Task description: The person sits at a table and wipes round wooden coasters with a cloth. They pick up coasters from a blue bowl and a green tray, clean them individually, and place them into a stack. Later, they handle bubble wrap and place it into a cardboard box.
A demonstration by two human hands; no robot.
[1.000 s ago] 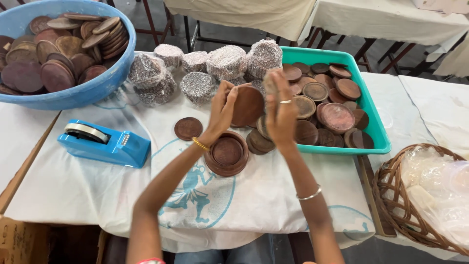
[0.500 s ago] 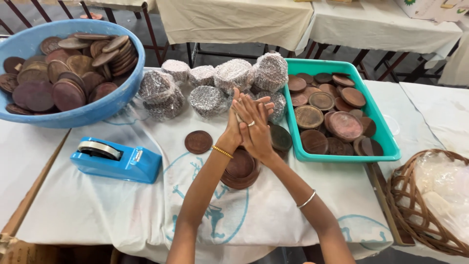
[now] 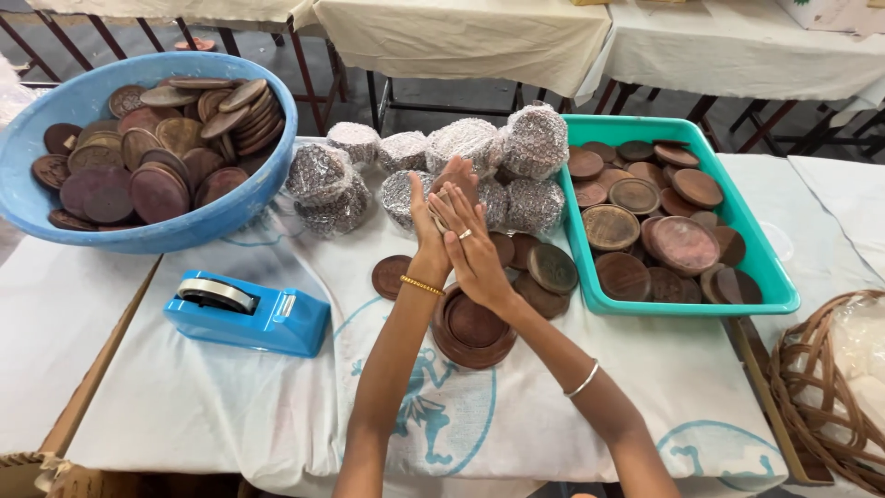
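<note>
My left hand (image 3: 427, 219) and my right hand (image 3: 477, 251) are raised with their palms pressed flat together and fingers pointing away from me. I see nothing sticking out from between them, and the palms hide what may lie inside. They hover above a short stack of round brown wooden discs (image 3: 473, 326) on the white cloth. Just beyond the fingertips are several bundles wrapped in silvery mesh (image 3: 466, 146). Loose brown discs (image 3: 551, 267) lie to the right of the hands, and a single disc (image 3: 390, 276) lies to their left.
A blue bowl (image 3: 55, 219) heaped with brown discs stands at the far left. A teal tray (image 3: 684, 301) with more discs is on the right. A blue tape dispenser (image 3: 247, 316) sits front left, and a wicker basket (image 3: 819, 387) holding plastic sits at the right edge.
A second ago my hands were apart with a brown disc held up between them. They have since come together palm to palm, and that disc is out of sight.
</note>
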